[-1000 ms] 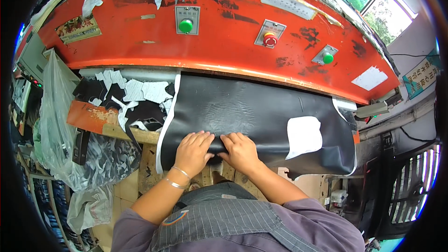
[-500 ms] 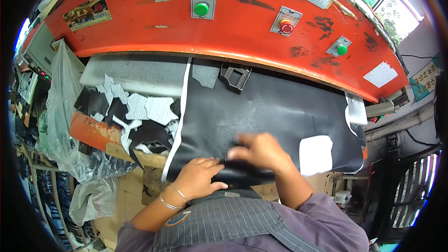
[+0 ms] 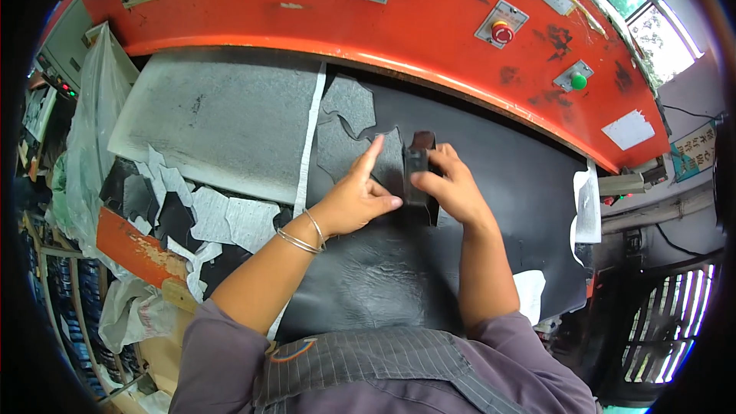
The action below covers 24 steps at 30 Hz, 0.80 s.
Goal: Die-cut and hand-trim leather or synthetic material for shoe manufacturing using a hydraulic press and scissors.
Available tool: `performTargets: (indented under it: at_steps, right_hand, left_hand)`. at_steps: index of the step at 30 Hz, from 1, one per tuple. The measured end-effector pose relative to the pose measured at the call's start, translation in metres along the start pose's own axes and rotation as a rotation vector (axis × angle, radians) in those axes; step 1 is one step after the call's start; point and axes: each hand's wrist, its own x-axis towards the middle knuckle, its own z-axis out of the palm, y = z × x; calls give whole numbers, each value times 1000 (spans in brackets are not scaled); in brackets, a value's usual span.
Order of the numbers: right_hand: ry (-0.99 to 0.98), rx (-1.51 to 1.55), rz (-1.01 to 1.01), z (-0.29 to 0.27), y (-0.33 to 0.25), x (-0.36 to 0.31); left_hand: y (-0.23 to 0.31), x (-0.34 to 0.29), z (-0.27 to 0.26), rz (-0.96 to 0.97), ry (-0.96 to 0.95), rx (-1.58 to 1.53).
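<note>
A dark metal cutting die (image 3: 416,176) stands tilted on its side over the middle of the black leather-like sheet (image 3: 506,184). My right hand (image 3: 454,188) grips it from the right, thumb and fingers around its frame. Just left of the die, my left hand (image 3: 354,198) is open, with forefinger and thumb spread; the thumb tip comes close to the die's lower edge. Beyond the left fingers, grey shapes (image 3: 349,103) show at the sheet's far left part; I cannot tell whether they are openings or pieces. A white edge strip (image 3: 313,134) runs along the sheet's left side.
An orange machine beam (image 3: 253,19) with green buttons and a red knob spans the far side. Left lie a pale cutting board (image 3: 215,123) and white and black scraps (image 3: 230,218). A white piece (image 3: 530,295) rests near the right front. Clear plastic (image 3: 96,138) hangs left.
Both hands have moved forward from the sheet's near edge. The right has taken hold of the die, now tilted and nearer. More grey shows at the sheet's far left, and the view has shifted.
</note>
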Motion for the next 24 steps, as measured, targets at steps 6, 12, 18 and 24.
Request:
performTargets:
  at_steps: [6, 12, 18, 24]
  right_hand:
    - [-314, 545, -22, -8, -5, -37]
    - [-377, -868, -695, -55, -10, 23]
    - [-357, -1177, -1028, -53, 36, 99]
    - [234, -325, -318, 18, 84, 54]
  left_hand:
    - [-15, -9, -3, 59, 70, 182]
    - [32, -53, -101, -141, 178, 987]
    - [45, -15, -87, 237, 347, 1132]
    - [-23, 75, -48, 125, 276, 874]
